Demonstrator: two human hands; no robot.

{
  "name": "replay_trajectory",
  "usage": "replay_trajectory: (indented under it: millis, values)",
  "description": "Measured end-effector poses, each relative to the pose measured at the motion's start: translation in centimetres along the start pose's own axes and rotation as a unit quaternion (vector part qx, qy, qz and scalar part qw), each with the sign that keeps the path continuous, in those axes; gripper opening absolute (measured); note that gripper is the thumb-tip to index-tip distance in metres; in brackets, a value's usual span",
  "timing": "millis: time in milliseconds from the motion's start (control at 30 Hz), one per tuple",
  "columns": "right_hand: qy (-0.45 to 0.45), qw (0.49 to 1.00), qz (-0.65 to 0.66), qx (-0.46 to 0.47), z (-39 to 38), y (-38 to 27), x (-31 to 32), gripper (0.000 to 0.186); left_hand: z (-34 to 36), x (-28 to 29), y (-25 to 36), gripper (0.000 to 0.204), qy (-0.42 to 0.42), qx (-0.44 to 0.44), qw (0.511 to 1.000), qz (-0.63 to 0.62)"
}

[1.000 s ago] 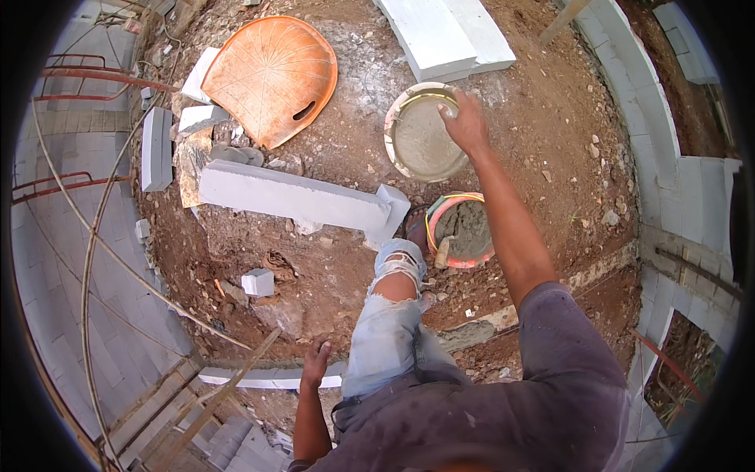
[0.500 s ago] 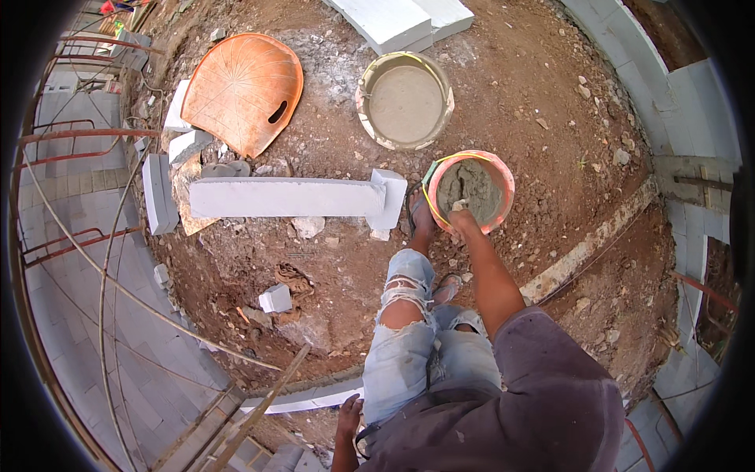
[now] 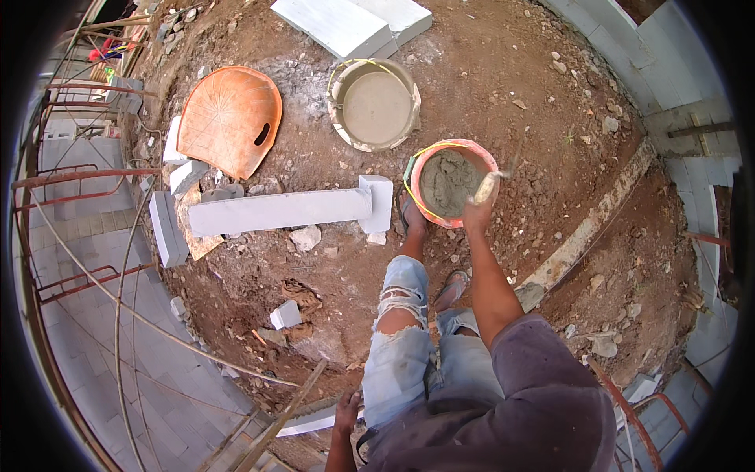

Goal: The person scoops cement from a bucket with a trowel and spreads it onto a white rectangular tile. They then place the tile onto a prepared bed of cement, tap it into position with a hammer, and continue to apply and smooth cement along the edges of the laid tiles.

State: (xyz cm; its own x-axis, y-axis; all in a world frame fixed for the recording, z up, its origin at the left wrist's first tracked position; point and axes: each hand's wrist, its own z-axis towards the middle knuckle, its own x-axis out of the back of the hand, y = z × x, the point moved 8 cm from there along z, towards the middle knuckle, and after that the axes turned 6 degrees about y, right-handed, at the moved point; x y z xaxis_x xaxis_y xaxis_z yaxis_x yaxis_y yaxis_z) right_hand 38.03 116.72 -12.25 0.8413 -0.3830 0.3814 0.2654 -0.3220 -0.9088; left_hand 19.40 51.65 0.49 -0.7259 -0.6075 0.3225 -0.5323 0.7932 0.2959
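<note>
My right hand (image 3: 478, 211) is closed around the pale handle of a trowel (image 3: 487, 187) at the right rim of an orange bucket (image 3: 494, 160). The trowel's thin blade, seen nearly edge-on, points up and right beyond the rim. Inside the bucket lies thick grey mortar (image 3: 448, 177) with a rough, stirred surface. A yellow handle rests along the bucket's left side. My left hand (image 3: 347, 411) hangs beside my left thigh, loosely open, with nothing visible in it.
A second bucket (image 3: 336, 118) holds smooth grey slurry. Pale blocks (image 3: 330, 29) lie beyond it; a long block (image 3: 279, 211) lies left of my feet. An orange scoop-shaped sheet (image 3: 228, 118) is at far left. Scaffold bars (image 3: 86, 177) and block walls stand at the sides.
My right hand has lifted the trowel out of the mortar and moved to the bucket's right rim. The whole view has shifted and turned slightly. My left hand stays by my thigh.
</note>
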Motion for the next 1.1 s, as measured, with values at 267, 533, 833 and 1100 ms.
replay_trajectory:
  millis: [267, 533, 833, 1100]
  values:
    - [0.049, 0.993, -0.091, 0.051, 3.0, 7.4, -0.5, 0.044, -1.0, 4.0, -7.2, 0.045, 0.028, 0.055, 0.998, 0.019]
    - [-0.281, 0.943, 0.094, -0.153, 0.0, 7.2, 6.3, 0.027, -0.4, 5.1, -6.3, 0.055, 0.036, -0.042, 0.996, 0.069]
    - [-0.329, 0.921, -0.189, 0.089, -6.8, -4.8, 11.8, 0.04, 7.3, 19.4, 17.9, 0.076, 0.129, -0.32, 0.927, 0.146]
    - [-0.341, 0.841, -0.356, 0.224, -10.5, -11.5, -11.3, 0.052, 23.2, 34.3, 45.1, 0.059, 0.238, -0.402, 0.884, 0.026]
